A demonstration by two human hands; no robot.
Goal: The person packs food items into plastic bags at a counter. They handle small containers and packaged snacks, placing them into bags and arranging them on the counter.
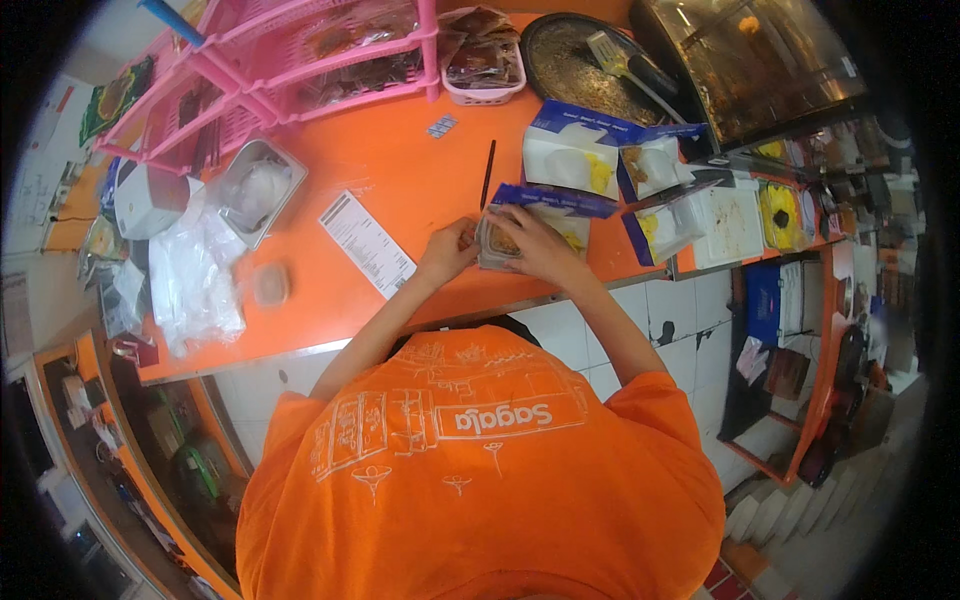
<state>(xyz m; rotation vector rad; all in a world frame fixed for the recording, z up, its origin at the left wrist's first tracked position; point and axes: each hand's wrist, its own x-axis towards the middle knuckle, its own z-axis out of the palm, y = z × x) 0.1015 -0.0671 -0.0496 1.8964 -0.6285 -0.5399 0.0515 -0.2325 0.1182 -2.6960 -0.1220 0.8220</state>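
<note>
A small clear plastic container (493, 247) with brownish food inside stands on the orange table near its front edge. My left hand (450, 251) is at the container's left side, its fingers curled; whether they pinch its rim is not plain. Spread over the container's top and right side are the fingers of my right hand (536, 244). Behind and to the right of that hand is a blue and white food box, its blue flap (555, 201) raised and yellow food partly visible. Three more open boxes, one of them a white-lined box (559, 161) with a wrapped white portion and yellow food, stand farther right.
A printed receipt (367, 244), a small round-cornered tub (271, 284), plastic bags (187, 277) and a metal container (259, 187) lie left. A black stick (488, 172) is behind my hands. Pink racks (262, 97) stand at the back; a black pan (592, 82) with a spatula (611, 56) sits back right.
</note>
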